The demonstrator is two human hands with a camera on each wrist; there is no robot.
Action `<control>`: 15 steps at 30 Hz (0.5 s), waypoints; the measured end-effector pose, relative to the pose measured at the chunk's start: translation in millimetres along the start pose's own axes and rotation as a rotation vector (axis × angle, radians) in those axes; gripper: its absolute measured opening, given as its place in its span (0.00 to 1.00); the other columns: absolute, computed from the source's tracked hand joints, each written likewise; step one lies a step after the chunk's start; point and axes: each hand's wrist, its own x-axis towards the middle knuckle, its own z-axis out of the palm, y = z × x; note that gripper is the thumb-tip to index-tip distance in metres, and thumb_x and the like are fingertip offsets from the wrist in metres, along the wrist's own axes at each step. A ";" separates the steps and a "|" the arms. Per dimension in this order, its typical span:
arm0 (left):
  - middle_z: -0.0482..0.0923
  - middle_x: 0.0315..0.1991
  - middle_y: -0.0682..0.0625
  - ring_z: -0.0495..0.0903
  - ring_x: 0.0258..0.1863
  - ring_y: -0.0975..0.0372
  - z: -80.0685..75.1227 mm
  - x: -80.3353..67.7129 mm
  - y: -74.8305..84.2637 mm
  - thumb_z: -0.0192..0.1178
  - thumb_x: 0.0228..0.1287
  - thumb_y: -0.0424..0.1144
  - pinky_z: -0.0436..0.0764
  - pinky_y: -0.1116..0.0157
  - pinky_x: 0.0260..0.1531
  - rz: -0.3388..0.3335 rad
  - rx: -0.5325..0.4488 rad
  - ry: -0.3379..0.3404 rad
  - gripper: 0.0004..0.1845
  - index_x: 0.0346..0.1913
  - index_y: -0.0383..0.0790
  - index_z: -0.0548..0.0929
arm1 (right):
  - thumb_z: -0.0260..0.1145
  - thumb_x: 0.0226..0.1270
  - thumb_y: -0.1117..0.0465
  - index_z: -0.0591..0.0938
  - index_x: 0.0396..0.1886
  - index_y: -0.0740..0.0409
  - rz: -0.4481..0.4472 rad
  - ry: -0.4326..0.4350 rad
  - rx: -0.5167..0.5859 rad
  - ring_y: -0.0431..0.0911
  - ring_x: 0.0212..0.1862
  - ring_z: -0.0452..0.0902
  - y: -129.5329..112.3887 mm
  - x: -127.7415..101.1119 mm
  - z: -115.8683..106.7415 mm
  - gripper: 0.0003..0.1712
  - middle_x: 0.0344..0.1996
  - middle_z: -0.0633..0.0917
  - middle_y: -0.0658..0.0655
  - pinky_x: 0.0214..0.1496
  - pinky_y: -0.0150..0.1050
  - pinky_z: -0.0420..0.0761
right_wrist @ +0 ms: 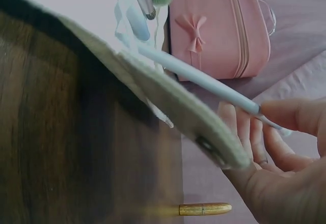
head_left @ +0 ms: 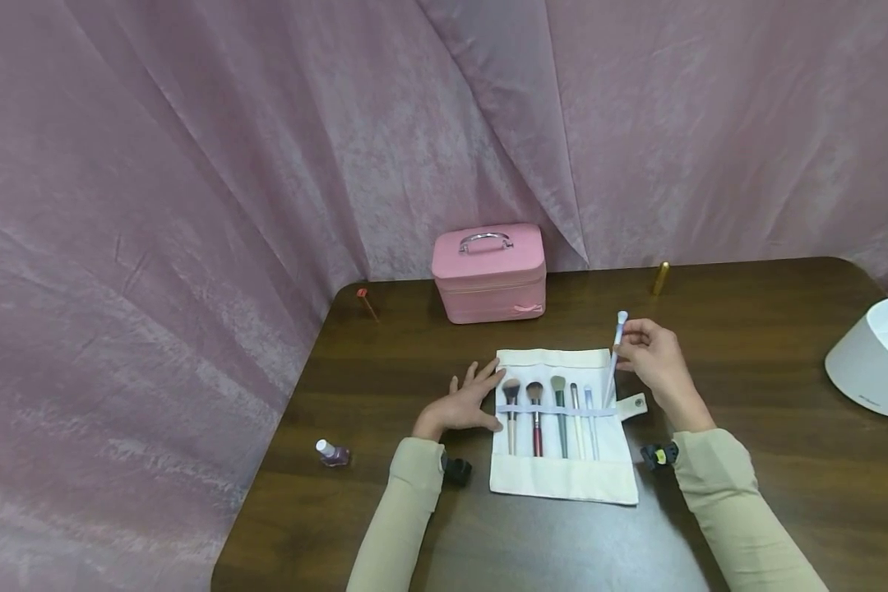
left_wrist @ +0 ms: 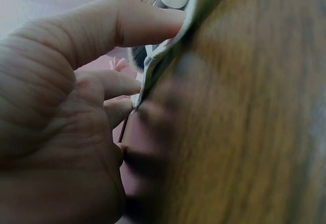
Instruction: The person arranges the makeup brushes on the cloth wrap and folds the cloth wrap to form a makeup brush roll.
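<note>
A white cloth brush roll (head_left: pixel 562 478) lies unrolled on the table, with several makeup brushes standing in a row under its pale elastic band. My right hand (head_left: pixel 652 354) pinches a slim white makeup brush (head_left: pixel 613 357) between thumb and fingers, near its bristle end. That brush is tilted, and its lower end reaches the band at the roll's right side, as the right wrist view also shows the brush handle (right_wrist: pixel 204 79). With fingers spread, my left hand (head_left: pixel 462 404) rests on the roll's left edge; in the left wrist view the thumb (left_wrist: pixel 147 26) touches the cloth edge.
Behind the roll stands a pink case (head_left: pixel 493 288) with a metal handle. A gold tube (head_left: pixel 660 279) is at the back right, a red-topped stick (head_left: pixel 367 303) at the back left. A nail polish bottle (head_left: pixel 333 453) lies left; a white round object (head_left: pixel 875 362) stands far right.
</note>
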 end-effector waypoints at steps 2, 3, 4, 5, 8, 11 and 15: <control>0.32 0.83 0.53 0.25 0.79 0.50 0.1 0.3 1.4 0.70 0.61 0.40 0.29 0.39 0.71 0.003 -0.001 0.000 0.52 0.82 0.46 0.50 | 0.55 0.73 0.75 0.69 0.58 0.82 0.011 -0.034 -0.021 0.41 0.36 0.78 -0.1 0.4 -1.0 0.18 0.40 0.76 0.66 0.39 0.35 0.85; 0.32 0.83 0.53 0.25 0.79 0.50 0.0 0.7 2.1 0.70 0.61 0.40 0.29 0.39 0.71 0.002 -0.001 -0.002 0.52 0.82 0.46 0.50 | 0.55 0.73 0.74 0.68 0.58 0.82 0.016 -0.050 -0.034 0.42 0.37 0.78 -0.1 0.7 -1.3 0.18 0.40 0.76 0.66 0.39 0.36 0.85; 0.32 0.83 0.53 0.25 0.79 0.50 -0.1 0.9 2.7 0.70 0.61 0.39 0.29 0.39 0.71 0.004 -0.007 -0.002 0.52 0.82 0.46 0.50 | 0.55 0.73 0.74 0.68 0.59 0.82 0.020 -0.066 -0.045 0.43 0.37 0.78 -0.1 1.0 -1.4 0.19 0.40 0.76 0.66 0.40 0.37 0.85; 0.32 0.83 0.54 0.24 0.79 0.50 -0.3 1.2 2.9 0.69 0.61 0.38 0.29 0.39 0.71 0.003 -0.011 -0.002 0.52 0.82 0.46 0.50 | 0.54 0.73 0.74 0.68 0.59 0.82 0.027 -0.081 -0.060 0.44 0.37 0.79 0.2 1.4 -1.5 0.19 0.40 0.76 0.66 0.40 0.37 0.85; 0.32 0.83 0.55 0.24 0.79 0.52 -0.5 1.7 2.4 0.70 0.61 0.37 0.28 0.41 0.72 -0.001 -0.018 0.002 0.52 0.82 0.47 0.50 | 0.55 0.73 0.73 0.68 0.60 0.82 0.046 -0.138 -0.095 0.46 0.37 0.77 0.8 2.0 -0.6 0.20 0.40 0.76 0.64 0.39 0.38 0.85; 0.32 0.83 0.55 0.24 0.79 0.52 0.0 1.3 0.7 0.70 0.61 0.37 0.28 0.41 0.72 0.001 -0.020 -0.002 0.52 0.82 0.47 0.50 | 0.56 0.72 0.73 0.68 0.59 0.81 0.071 -0.190 -0.125 0.46 0.35 0.75 2.5 2.4 0.5 0.20 0.38 0.76 0.62 0.35 0.37 0.83; 0.31 0.83 0.54 0.24 0.79 0.51 -1.2 0.0 -0.1 0.70 0.62 0.38 0.28 0.40 0.71 0.005 -0.013 -0.006 0.51 0.82 0.45 0.49 | 0.57 0.70 0.74 0.68 0.58 0.80 0.088 -0.226 -0.139 0.45 0.33 0.74 4.7 3.7 1.6 0.20 0.38 0.78 0.61 0.32 0.35 0.80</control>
